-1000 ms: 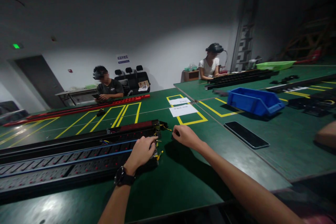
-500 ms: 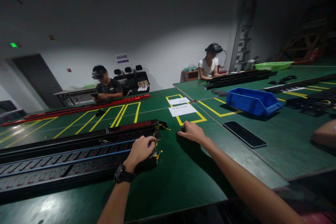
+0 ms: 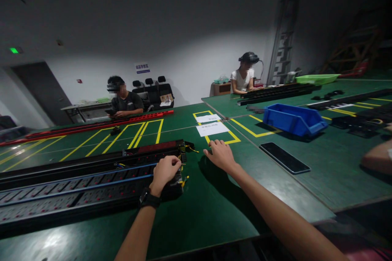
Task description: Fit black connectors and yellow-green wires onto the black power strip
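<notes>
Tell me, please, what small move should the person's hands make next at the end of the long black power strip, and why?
Probably the right hand should come back to the strip's end. It lies flat on the green table, apart from the strip, while the left hand grips the end of the power strip, where loose yellow wires stick out.

Left hand (image 3: 165, 170) curled over the near end of a long black power strip (image 3: 76, 189), fingertips at the yellow wires (image 3: 184, 179) sticking out there. Right hand (image 3: 219, 154) flat on the green surface (image 3: 214, 208), just at 3 o'clock of the strip's end. Black phone (image 3: 284, 157) further toward 3 o'clock, blue bin (image 3: 292, 119) at 2 o'clock beyond it. White papers (image 3: 211, 124) at 12 o'clock of the right hand.
</notes>
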Demonstrator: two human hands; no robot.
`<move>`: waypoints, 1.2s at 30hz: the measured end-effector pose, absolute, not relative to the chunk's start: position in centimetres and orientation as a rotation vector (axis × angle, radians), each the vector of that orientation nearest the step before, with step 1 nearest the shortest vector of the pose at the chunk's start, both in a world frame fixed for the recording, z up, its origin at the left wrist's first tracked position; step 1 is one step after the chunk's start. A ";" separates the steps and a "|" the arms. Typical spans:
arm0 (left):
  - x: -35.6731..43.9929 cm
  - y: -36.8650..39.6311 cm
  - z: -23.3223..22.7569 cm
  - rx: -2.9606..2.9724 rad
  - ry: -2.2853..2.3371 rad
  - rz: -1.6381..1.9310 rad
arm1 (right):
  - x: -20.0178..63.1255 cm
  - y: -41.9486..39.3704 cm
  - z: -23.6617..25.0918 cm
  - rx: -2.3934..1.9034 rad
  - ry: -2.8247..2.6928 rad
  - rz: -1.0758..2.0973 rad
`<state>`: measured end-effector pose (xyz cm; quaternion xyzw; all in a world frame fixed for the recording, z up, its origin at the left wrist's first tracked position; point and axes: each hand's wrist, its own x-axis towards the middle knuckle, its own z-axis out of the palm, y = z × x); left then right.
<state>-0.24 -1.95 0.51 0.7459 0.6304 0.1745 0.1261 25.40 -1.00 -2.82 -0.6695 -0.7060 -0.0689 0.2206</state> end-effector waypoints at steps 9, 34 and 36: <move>-1.6 -1.8 0.9 2.219 1.790 0.675 | 24.5 -1.1 -3.0 -1.718 -1.976 -0.122; 0.0 -2.9 -0.1 2.336 1.238 0.867 | 23.7 -1.5 -3.6 -1.541 -2.339 -0.157; -0.2 -2.8 0.0 2.339 1.285 0.887 | 24.2 -1.0 -3.6 -1.689 -2.271 -0.166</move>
